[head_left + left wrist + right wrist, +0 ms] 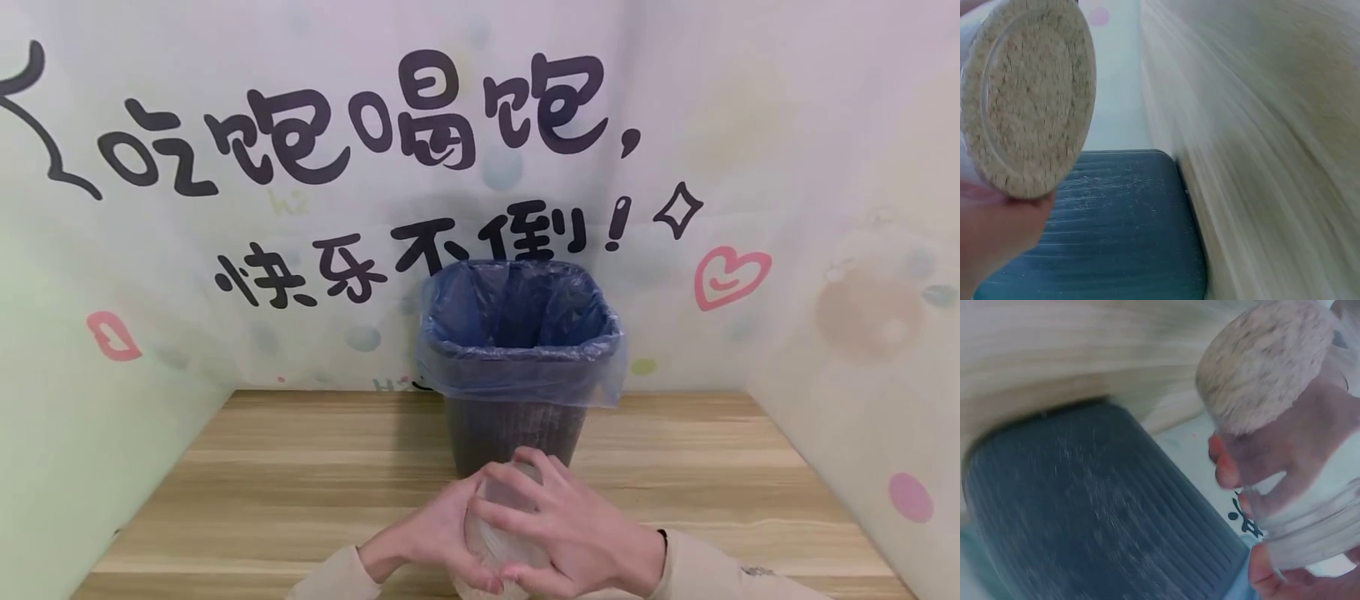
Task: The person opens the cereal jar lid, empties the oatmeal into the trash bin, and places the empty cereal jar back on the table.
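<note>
Both hands hold a clear jar (510, 546) low in front of the bin, above the table. My left hand (438, 529) grips its left side, while my right hand (577, 529) curls its fingers over the jar from the right. Pale beige grainy contents (1038, 100) fill the base in the left wrist view. Tilted in the right wrist view, the jar has the grainy matter (1266, 369) at its bottom end and ridged clear walls (1310, 540) near the other end. Fingers cover much of its upper part in the head view.
Behind the hands stands a dark ribbed bin (517, 429) lined with a blue plastic bag (525, 375) folded over its rim. The wooden table (315, 467) meets printed cloth walls (825, 208) at the back and sides.
</note>
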Demonstrator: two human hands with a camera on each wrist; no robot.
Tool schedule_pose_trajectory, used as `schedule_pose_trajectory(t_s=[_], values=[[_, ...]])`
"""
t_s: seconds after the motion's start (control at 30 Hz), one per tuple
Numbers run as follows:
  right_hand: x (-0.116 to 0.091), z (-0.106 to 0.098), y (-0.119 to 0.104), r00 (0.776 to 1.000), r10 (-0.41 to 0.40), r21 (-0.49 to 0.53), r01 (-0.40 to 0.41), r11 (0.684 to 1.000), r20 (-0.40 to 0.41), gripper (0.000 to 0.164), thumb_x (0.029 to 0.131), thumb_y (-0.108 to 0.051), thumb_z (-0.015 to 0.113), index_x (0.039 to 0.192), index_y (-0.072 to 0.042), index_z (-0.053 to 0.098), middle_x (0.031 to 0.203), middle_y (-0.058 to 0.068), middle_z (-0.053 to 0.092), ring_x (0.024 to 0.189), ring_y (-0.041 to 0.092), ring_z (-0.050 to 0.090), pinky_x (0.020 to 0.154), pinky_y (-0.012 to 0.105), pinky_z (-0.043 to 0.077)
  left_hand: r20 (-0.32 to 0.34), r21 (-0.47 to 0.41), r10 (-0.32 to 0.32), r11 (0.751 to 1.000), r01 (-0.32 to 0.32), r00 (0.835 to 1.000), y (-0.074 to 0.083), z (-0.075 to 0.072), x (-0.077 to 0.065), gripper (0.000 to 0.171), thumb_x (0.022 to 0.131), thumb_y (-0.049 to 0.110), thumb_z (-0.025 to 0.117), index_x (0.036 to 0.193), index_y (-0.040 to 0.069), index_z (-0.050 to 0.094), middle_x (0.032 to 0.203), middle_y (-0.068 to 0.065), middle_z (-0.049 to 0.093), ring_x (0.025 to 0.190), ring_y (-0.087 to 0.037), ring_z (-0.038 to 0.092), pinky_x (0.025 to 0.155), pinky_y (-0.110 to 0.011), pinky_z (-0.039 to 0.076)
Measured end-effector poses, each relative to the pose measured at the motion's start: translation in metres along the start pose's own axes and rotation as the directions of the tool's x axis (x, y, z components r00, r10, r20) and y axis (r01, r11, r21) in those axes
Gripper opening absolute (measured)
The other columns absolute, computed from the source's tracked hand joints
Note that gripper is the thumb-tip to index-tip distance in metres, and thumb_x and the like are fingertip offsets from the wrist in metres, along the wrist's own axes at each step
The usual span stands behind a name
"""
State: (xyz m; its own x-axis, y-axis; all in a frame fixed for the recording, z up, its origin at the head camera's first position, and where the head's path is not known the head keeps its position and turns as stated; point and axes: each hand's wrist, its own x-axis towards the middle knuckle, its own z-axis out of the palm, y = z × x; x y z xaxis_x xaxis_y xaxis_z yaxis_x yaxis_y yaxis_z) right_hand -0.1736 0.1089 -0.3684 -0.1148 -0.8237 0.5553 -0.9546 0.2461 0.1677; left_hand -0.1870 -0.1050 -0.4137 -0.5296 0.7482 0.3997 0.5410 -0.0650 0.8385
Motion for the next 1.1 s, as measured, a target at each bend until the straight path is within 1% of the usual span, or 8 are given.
schedule_pose_trajectory(t_s=[0.2, 0.3, 0.5, 0.67, 0.77, 0.93, 1.03, 1.1], values=[[0.002, -0.01, 0.007, 0.988, -0.157, 0.057, 0.157, 0.986, -0.007, 0.054, 0.102, -0.049, 0.029, 0.137, -0.016, 0.052, 0.138, 0.012, 0.046, 0.115, 0.033, 0.046, 0.093, 0.048, 0.042, 0.104, -0.109, 0.044, 0.994, -0.032, 0.994, 0.001, -0.001, 0.003, 0.087, 0.065, -0.002, 0.085, 0.138, 0.008, 0.04, 0.128, -0.006, 0.055, 0.113, -0.017, 0.055, 0.098, -0.036, 0.044], [0.0, -0.014, 0.011, 0.986, -0.161, 0.155, 0.153, 0.976, 0.046, 0.053, 0.101, -0.049, 0.033, 0.14, -0.016, 0.049, 0.143, 0.011, 0.042, 0.123, 0.032, 0.041, 0.096, 0.046, 0.042, 0.126, -0.097, 0.04, 0.995, -0.028, 0.991, 0.0, -0.002, 0.003, 0.086, 0.067, 0.0, 0.085, 0.139, 0.007, 0.039, 0.131, -0.007, 0.053, 0.115, -0.016, 0.053, 0.099, -0.035, 0.042], [-0.008, -0.02, 0.011, 0.979, -0.048, 0.321, -0.019, 0.947, 0.197, 0.058, 0.097, -0.047, 0.05, 0.148, -0.022, 0.038, 0.152, 0.003, 0.03, 0.136, 0.026, 0.028, 0.101, 0.045, 0.039, 0.057, 0.008, -0.07, 0.998, 0.07, 0.996, -0.001, -0.001, -0.004, 0.1, 0.065, 0.003, 0.086, 0.147, 0.016, 0.03, 0.145, -0.002, 0.04, 0.128, -0.017, 0.041, 0.105, -0.034, 0.034], [-0.013, -0.023, 0.012, 0.96, 0.143, 0.367, -0.226, 0.902, 0.242, 0.062, 0.094, -0.038, 0.062, 0.148, -0.021, 0.036, 0.15, 0.005, 0.029, 0.134, 0.025, 0.032, 0.098, 0.043, 0.042, -0.107, 0.089, -0.179, 0.978, 0.188, 0.978, -0.002, 0.008, -0.008, 0.093, 0.064, 0.015, 0.09, 0.14, 0.019, 0.037, 0.129, -0.003, 0.053, 0.112, -0.015, 0.053, 0.093, -0.03, 0.044], [-0.014, -0.023, 0.016, 0.915, 0.29, 0.417, -0.388, 0.822, 0.279, 0.057, 0.094, -0.033, 0.063, 0.145, -0.019, 0.04, 0.142, 0.004, 0.037, 0.126, 0.022, 0.043, 0.094, 0.041, 0.046, -0.187, 0.147, -0.201, 0.962, 0.229, 0.962, -0.004, 0.013, -0.01, 0.088, 0.062, 0.021, 0.092, 0.135, 0.017, 0.043, 0.119, -0.003, 0.058, 0.102, -0.013, 0.056, 0.087, -0.029, 0.047], [-0.017, -0.019, 0.026, 0.819, 0.436, 0.501, -0.573, 0.648, 0.372, 0.053, 0.093, -0.033, 0.065, 0.138, -0.012, 0.047, 0.128, 0.01, 0.051, 0.107, 0.022, 0.056, 0.077, 0.033, 0.053, -0.224, 0.179, -0.199, 0.954, 0.241, 0.954, -0.006, 0.017, -0.01, 0.09, 0.06, 0.024, 0.093, 0.134, 0.018, 0.043, 0.121, 0.001, 0.056, 0.103, -0.013, 0.055, 0.087, -0.03, 0.047], [-0.019, -0.018, 0.028, 0.759, 0.475, 0.496, -0.65, 0.575, 0.445, 0.06, 0.09, -0.039, 0.068, 0.138, -0.012, 0.047, 0.128, 0.011, 0.052, 0.102, 0.021, 0.057, 0.069, 0.027, 0.053, -0.235, 0.214, -0.207, 0.942, 0.258, 0.95, -0.006, 0.019, -0.009, 0.091, 0.059, 0.027, 0.094, 0.134, 0.016, 0.043, 0.121, 0.001, 0.055, 0.104, -0.013, 0.054, 0.087, -0.031, 0.047], [-0.021, -0.016, 0.026, 0.735, 0.478, 0.487, -0.677, 0.552, 0.48, 0.064, 0.088, -0.043, 0.069, 0.14, -0.014, 0.046, 0.127, 0.01, 0.052, 0.101, 0.02, 0.057, 0.066, 0.025, 0.052, -0.244, 0.24, -0.217, 0.931, 0.276, 0.945, -0.006, 0.02, -0.009, 0.092, 0.059, 0.028, 0.094, 0.133, 0.013, 0.043, 0.121, -0.001, 0.054, 0.104, -0.013, 0.054, 0.087, -0.031, 0.047]])
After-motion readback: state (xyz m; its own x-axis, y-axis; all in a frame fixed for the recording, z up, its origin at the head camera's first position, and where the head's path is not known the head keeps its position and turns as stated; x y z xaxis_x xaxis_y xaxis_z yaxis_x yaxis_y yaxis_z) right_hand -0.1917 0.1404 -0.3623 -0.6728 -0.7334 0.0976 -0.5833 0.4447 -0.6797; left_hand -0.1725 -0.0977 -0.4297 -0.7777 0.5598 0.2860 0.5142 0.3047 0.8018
